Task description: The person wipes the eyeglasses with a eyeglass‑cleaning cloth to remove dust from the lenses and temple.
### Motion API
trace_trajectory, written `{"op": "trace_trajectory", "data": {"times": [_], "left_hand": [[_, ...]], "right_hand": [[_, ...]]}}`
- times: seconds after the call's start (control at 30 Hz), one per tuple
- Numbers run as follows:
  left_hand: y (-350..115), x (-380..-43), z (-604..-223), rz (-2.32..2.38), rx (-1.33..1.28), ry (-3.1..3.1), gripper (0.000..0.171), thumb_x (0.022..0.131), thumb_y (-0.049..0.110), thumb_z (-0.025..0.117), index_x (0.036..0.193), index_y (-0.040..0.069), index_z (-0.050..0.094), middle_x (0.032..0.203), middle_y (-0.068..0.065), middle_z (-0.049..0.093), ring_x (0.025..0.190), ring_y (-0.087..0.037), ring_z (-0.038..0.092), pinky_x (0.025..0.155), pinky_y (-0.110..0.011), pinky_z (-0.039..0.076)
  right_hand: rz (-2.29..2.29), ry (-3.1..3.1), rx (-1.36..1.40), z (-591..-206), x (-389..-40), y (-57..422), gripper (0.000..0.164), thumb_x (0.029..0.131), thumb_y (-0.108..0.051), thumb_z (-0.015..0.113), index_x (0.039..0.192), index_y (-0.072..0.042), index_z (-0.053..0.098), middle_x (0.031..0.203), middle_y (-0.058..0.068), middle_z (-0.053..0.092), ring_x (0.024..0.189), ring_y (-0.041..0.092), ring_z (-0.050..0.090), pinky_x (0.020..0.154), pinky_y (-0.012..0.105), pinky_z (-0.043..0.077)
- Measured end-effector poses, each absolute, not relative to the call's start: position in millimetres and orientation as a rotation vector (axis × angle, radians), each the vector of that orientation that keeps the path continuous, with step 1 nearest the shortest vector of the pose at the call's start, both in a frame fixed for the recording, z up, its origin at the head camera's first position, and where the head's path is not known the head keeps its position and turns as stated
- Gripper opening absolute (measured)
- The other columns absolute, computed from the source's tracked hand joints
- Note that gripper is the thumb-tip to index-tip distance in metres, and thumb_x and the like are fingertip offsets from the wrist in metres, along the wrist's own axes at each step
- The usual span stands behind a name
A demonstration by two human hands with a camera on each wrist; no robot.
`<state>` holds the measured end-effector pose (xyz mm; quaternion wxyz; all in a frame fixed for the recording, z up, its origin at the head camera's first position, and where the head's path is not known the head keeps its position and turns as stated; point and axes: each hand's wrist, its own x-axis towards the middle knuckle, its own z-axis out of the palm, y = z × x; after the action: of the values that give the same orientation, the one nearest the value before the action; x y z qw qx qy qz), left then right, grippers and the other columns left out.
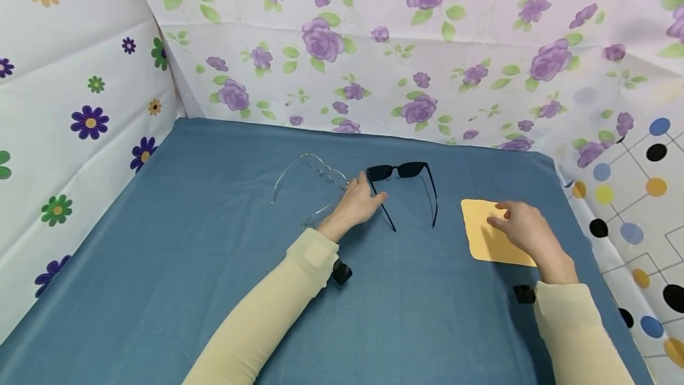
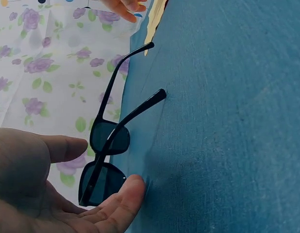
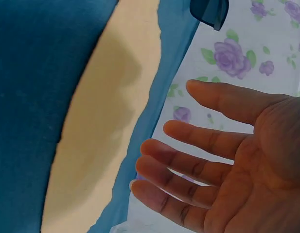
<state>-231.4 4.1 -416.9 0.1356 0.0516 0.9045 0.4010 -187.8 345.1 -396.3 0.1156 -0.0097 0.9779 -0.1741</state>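
Black sunglasses (image 1: 411, 170) lie on the blue cloth with their temples spread toward me. My left hand (image 1: 357, 202) is at their left lens, fingers extended and thumb apart. In the left wrist view, the dark frame (image 2: 111, 138) shows between thumb and fingers, which are not closed round it. Just left of that hand are thin wire-rimmed eyeglasses (image 1: 323, 167), temples unfolded and partly hidden by the hand. Over a yellow cloth (image 1: 481, 236) hovers my right hand (image 1: 526, 230); the right wrist view shows its fingers (image 3: 174, 160) spread loosely, holding nothing, and its shadow on the cloth.
A blue cloth (image 1: 160, 254) covers the table. Behind it hangs a sheet with purple flowers (image 1: 320, 40), with other patterned sheets at left and right. A small black device (image 1: 342, 272) sits at my left wrist, another (image 1: 524, 294) at my right.
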Motion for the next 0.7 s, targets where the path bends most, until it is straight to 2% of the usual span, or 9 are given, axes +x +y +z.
{"op": "trace_trajectory", "data": {"times": [0.23,0.43,0.5,0.57,0.63,0.7], "left_hand": [[5,-233,-418,1.193,0.129,2.636,0.077,0.102,0.034,0.052,0.155,-0.002,0.01,0.158,-0.024,0.019,0.147,-0.035,0.021,0.116,-0.046,0.026],[7,-235,-422,1.187,0.103,2.652,0.075,0.102,0.034,0.053,0.155,-0.002,0.013,0.157,-0.024,0.021,0.146,-0.035,0.023,0.115,-0.046,0.026],[8,-235,-423,1.189,0.099,2.66,0.075,0.102,0.033,0.053,0.155,-0.002,0.013,0.157,-0.025,0.022,0.145,-0.035,0.024,0.115,-0.046,0.027],[9,-234,-423,1.194,0.099,2.67,0.075,0.102,0.033,0.053,0.155,-0.003,0.014,0.156,-0.026,0.023,0.144,-0.035,0.026,0.114,-0.046,0.028],[10,-234,-423,1.204,0.103,2.678,0.075,0.102,0.032,0.054,0.154,-0.003,0.014,0.155,-0.026,0.024,0.143,-0.036,0.027,0.114,-0.046,0.029],[10,-233,-423,1.216,0.106,2.682,0.075,0.102,0.032,0.054,0.154,-0.004,0.014,0.154,-0.027,0.025,0.143,-0.037,0.028,0.113,-0.047,0.03]], "right_hand": [[-0.503,2.862,0.002,-405,-189,344,0.063,0.097,-0.03,0.063,0.136,0.015,0.045,0.124,0.039,0.052,0.112,0.052,0.049,0.083,0.06,0.047],[-0.494,2.859,0.027,-409,-189,342,0.065,0.095,-0.032,0.065,0.135,0.016,0.046,0.125,0.04,0.052,0.106,0.048,0.055,0.081,0.056,0.049],[-0.505,2.867,0.035,-411,-189,341,0.065,0.095,-0.032,0.066,0.134,0.017,0.046,0.123,0.041,0.052,0.097,0.043,0.058,0.075,0.051,0.05],[-0.519,2.863,0.048,-412,-188,339,0.066,0.095,-0.032,0.065,0.135,0.017,0.045,0.107,0.037,0.058,0.081,0.036,0.057,0.065,0.044,0.048],[-0.516,2.865,0.051,-414,-188,338,0.065,0.095,-0.031,0.065,0.134,0.018,0.045,0.09,0.03,0.059,0.069,0.028,0.052,0.058,0.037,0.041],[-0.504,2.868,0.057,-416,-187,337,0.066,0.095,-0.031,0.065,0.133,0.019,0.045,0.09,0.028,0.056,0.068,0.027,0.048,0.057,0.037,0.038]]}}
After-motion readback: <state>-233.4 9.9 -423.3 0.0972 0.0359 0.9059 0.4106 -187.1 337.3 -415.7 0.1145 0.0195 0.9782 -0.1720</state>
